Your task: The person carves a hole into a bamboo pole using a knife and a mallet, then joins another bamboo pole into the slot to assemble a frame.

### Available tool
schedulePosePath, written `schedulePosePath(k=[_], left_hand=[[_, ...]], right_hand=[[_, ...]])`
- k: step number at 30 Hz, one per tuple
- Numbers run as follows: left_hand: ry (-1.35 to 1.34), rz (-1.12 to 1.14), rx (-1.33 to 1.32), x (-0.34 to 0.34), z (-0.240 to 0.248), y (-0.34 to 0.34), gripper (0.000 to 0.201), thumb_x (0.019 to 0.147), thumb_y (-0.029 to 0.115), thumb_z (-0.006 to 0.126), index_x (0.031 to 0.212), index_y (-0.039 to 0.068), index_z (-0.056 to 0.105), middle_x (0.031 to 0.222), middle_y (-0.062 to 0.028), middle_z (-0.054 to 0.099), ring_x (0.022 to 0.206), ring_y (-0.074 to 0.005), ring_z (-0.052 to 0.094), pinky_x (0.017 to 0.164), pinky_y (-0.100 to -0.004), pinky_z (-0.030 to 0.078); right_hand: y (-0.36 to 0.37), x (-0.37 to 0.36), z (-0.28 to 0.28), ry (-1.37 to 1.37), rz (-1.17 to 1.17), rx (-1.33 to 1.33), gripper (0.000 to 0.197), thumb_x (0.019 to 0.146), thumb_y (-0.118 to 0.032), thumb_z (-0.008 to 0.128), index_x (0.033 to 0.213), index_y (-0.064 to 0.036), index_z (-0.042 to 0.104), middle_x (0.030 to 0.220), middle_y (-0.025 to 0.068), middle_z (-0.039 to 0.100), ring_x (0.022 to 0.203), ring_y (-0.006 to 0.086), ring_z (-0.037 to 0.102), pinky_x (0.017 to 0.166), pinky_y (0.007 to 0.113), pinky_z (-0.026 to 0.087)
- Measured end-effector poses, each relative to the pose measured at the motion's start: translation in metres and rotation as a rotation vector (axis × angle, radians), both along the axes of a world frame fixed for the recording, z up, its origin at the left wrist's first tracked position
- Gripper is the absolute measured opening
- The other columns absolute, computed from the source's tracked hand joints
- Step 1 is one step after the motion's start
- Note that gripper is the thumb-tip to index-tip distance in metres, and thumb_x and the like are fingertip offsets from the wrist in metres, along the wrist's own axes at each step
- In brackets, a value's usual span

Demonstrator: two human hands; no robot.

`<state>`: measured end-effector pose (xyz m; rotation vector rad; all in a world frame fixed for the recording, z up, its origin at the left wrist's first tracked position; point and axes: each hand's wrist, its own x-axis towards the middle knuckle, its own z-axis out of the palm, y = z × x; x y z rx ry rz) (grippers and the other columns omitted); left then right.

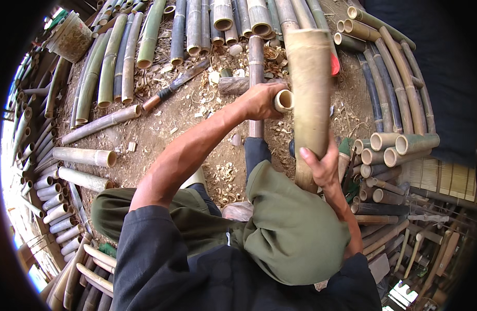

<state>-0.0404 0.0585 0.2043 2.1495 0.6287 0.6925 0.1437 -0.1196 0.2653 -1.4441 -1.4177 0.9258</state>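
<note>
My left hand (263, 101) is closed around a bamboo tube (284, 100), whose hollow cut end faces right. The rest of that tube is hidden by the hand. Below it, a narrow bamboo pole (256, 59) runs from the far stacks toward my knee, crossing a short wooden log (233, 85). My right hand (324, 163) grips a thick pale bamboo section (310, 88) from its right side, thumb across the front. This section stands lengthwise in front of me, slightly blurred, and its lower end meets my trouser leg.
A long knife (179, 83) with a wooden handle lies on shaving-strewn ground. Cut bamboo poles (111, 62) line the far side; more tubes (85, 157) lie at left. Bamboo stacks (399, 145) stand on the right. A dirty bucket (71, 36) sits far left.
</note>
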Motion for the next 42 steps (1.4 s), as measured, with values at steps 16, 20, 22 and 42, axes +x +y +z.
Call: schedulePosePath(k=[16, 20, 22, 42], left_hand=[[-0.025, 0.117, 0.005, -0.018, -0.001, -0.018, 0.053, 0.072, 0.019, 0.083, 0.117, 0.009, 0.057, 0.103, -0.0137, 0.069, 0.095, -0.0314, 0.069, 0.084, -0.0412, 0.057], [-0.003, 0.056, -0.019, -0.016, -0.003, -0.017, 0.051, 0.073, 0.018, 0.079, 0.117, 0.006, 0.056, 0.108, -0.0159, 0.065, 0.093, -0.0351, 0.068, 0.081, -0.0421, 0.057], [0.042, -0.003, 0.062, -0.016, -0.007, -0.006, 0.051, 0.074, 0.020, 0.078, 0.118, 0.007, 0.055, 0.107, -0.0145, 0.065, 0.095, -0.0335, 0.067, 0.081, -0.0409, 0.057], [-0.494, 0.464, -0.539, 0.026, -0.010, 0.020, 0.046, 0.063, 0.016, 0.083, 0.101, 0.004, 0.060, 0.087, -0.0069, 0.064, 0.077, -0.0163, 0.064, 0.069, -0.0288, 0.053]], right_hand=[[-0.044, 0.012, -0.083, 0.060, -0.296, 0.004, 0.069, 0.077, -0.032, 0.074, 0.128, 0.0061, 0.048, 0.112, 0.0160, 0.061, 0.101, 0.0243, 0.060, 0.090, 0.037, 0.048], [-0.080, 0.015, -0.171, -0.171, -0.368, -0.409, 0.073, 0.075, -0.042, 0.079, 0.126, 0.0038, 0.053, 0.111, 0.0205, 0.067, 0.101, 0.0318, 0.065, 0.090, 0.040, 0.050], [-0.088, -0.001, -0.189, -0.334, -0.343, -0.509, 0.070, 0.078, -0.043, 0.077, 0.124, 0.0043, 0.055, 0.116, 0.0246, 0.062, 0.108, 0.0375, 0.061, 0.094, 0.044, 0.048], [0.142, 0.136, -0.257, -0.755, -0.257, -0.355, 0.047, 0.084, -0.028, 0.071, 0.123, -0.0050, 0.057, 0.114, 0.0205, 0.053, 0.107, 0.0405, 0.054, 0.090, 0.048, 0.046]])
